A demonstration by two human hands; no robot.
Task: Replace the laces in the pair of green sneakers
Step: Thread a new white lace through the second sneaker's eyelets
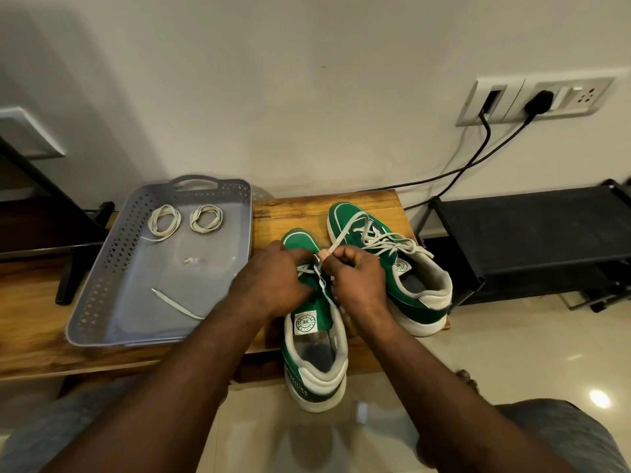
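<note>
black stand (73,271): far left on the wooden top, just beside the tray's left wall.
tray (102,268): grey, perforated walls, handle at the back; set on the left part of the table.
coiled laces (165,218): two pale coils side by side at the back of the tray, close but apart.
loose lace (177,303): one flat pale strand laid out at the tray's front, its near end lost under the left forearm.
table (341,206): wooden top, tray and both sneakers carried on it.
left hand (273,281): laid over the near sneaker's lacing, fingers curled downward; what is gripped is hidden by the back of the hand, so the hold cannot be told.
near sneaker (314,336): green with white sole, toe pointed to the wall, heel hung over the table's front edge.
held lace (341,240): white strand pinched at its lower part (which shoe its upper run belongs to cannot be told).
right hand (358,278): closed tight, the held lace pinched between thumb and forefinger above the near sneaker's front eyelets.
far sneaker (392,261): green, just right of the near one, white laces undone and spread across it.
shoe rack (529,233): black, on the floor right of the table.
wall socket (577,97): white plate above the rack, a black plug (537,100) seated in it.
</note>
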